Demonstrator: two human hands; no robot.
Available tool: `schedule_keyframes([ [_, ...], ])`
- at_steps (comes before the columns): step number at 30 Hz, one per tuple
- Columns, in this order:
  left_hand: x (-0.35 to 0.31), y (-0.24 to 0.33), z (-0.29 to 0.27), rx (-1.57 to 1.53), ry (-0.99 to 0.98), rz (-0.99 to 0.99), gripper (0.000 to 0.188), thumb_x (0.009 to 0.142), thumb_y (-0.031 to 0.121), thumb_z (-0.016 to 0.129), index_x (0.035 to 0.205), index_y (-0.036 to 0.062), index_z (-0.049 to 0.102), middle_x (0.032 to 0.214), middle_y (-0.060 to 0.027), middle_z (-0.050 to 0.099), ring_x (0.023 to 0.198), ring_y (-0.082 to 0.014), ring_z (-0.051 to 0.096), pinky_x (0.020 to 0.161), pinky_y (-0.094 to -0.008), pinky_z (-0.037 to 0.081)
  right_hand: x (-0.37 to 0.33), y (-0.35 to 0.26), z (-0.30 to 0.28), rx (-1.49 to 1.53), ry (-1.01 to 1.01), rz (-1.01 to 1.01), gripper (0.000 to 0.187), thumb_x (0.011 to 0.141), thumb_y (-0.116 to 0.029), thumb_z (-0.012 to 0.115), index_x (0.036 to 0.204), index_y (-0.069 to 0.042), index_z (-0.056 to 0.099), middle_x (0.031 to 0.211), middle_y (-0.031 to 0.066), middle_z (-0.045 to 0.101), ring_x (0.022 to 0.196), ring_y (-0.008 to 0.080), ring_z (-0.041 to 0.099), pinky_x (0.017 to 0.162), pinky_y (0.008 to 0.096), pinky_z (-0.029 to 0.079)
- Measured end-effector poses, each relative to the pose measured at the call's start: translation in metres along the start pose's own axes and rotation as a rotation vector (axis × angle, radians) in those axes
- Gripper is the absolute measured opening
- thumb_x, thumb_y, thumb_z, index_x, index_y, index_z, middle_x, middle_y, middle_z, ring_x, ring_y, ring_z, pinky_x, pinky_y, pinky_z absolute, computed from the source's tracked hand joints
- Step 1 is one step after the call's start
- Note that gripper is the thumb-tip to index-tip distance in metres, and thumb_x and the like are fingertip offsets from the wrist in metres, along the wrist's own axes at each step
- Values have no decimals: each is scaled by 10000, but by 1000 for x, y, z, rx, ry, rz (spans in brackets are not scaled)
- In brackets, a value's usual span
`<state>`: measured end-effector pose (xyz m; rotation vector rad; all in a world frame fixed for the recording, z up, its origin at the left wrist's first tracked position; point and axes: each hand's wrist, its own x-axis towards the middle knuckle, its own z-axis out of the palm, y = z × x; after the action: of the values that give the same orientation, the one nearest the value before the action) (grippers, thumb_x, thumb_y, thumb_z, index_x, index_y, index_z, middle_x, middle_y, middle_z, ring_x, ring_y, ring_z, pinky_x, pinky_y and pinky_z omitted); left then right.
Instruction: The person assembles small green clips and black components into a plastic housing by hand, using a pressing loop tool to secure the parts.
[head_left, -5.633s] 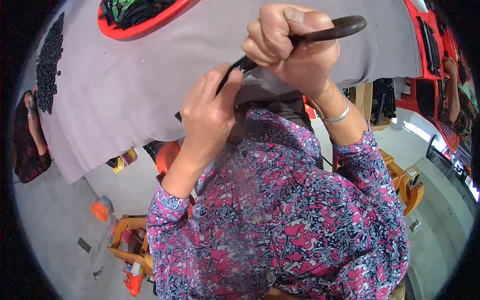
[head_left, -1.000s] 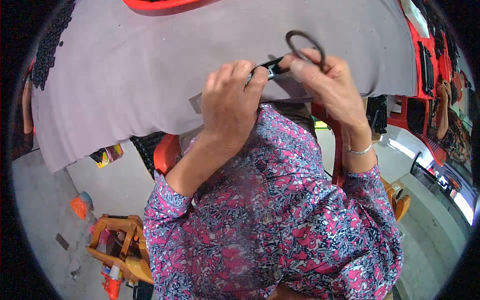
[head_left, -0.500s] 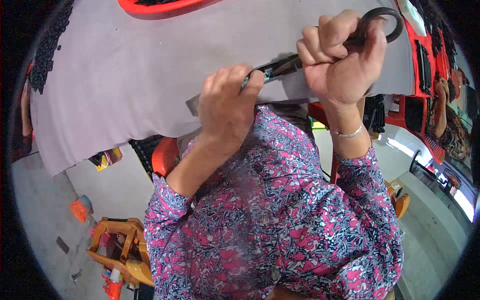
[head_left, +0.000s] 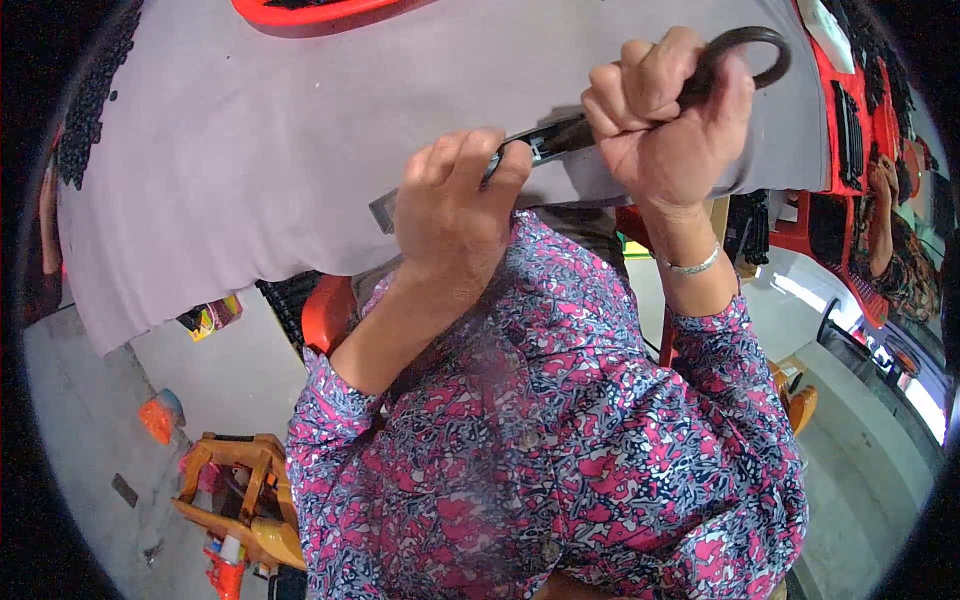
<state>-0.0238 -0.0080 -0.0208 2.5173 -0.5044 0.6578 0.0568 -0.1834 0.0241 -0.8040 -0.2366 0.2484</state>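
Note:
My left hand (head_left: 450,205) is closed around a long, narrow black and grey plastic piece (head_left: 383,212), whose flat end sticks out past the wrist side. A hollow part with small pale bits inside shows between this hand and the other. My right hand (head_left: 665,125) grips dark metal scissors (head_left: 770,38) with a large looped handle. Their dark blade end reaches left to the hollow part of the plastic piece, touching or inside it; I cannot tell which. Both hands are over the near edge of a table with a grey cloth (head_left: 250,150).
A red tray (head_left: 330,20) with black parts is at the far side of the table. Many small black pieces (head_left: 90,120) lie along the left edge. Red containers (head_left: 848,90) with black strips stand at right, near another person's arm (head_left: 882,215). A wooden chair (head_left: 235,490) is at lower left.
My right hand and the scissors have shifted slightly left and the loop has dropped a little, bringing the blade end closer to my left hand. The left hand has hardly moved.

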Motion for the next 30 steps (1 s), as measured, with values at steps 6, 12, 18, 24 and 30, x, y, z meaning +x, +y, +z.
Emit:
schedule_keyframes([
  [6, 1, 0, -1, -30, -24, -6, 270, 745, 139, 639, 1015, 130, 636, 1044, -34, 556, 966, -244, 607, 762, -416, 497, -1, 0, -1, -29, -59, 8, 571, 999, -604, 348, 701, -117, 369, 584, -26, 266, 520, 110, 199, 477, 276, 171],
  [12, 3, 1, -4, -60, -45, -4, 276, 747, 139, 635, 1022, 118, 637, 1050, -49, 556, 961, -262, 611, 773, -424, 493, -2, 2, -3, -24, -55, -14, 549, 1019, -578, 328, 708, -127, 375, 580, -31, 277, 516, 112, 218, 472, 272, 194],
  [18, 1, -1, -3, -62, -55, 11, 265, 766, 137, 632, 1030, 116, 637, 1056, -55, 562, 961, -274, 614, 776, -427, 494, -5, 5, 2, -11, -5, -86, 565, 1022, -595, 327, 698, -135, 391, 570, -40, 282, 510, 110, 234, 471, 270, 215],
  [24, -1, -3, -2, -94, -10, 22, 270, 783, 115, 641, 1052, 122, 641, 1088, -61, 588, 932, -285, 636, 782, -429, 508, -6, 6, -2, -57, -34, -57, 609, 1000, -643, 330, 681, -129, 397, 570, -35, 292, 512, 113, 241, 476, 274, 223],
  [30, -1, -3, -1, -145, 17, 37, 260, 775, 110, 657, 1034, 116, 674, 1135, -73, 619, 966, -290, 652, 786, -426, 517, -5, 8, -3, -19, -58, -68, 598, 1013, -617, 322, 685, -124, 408, 569, -40, 295, 524, 111, 257, 472, 271, 220],
])
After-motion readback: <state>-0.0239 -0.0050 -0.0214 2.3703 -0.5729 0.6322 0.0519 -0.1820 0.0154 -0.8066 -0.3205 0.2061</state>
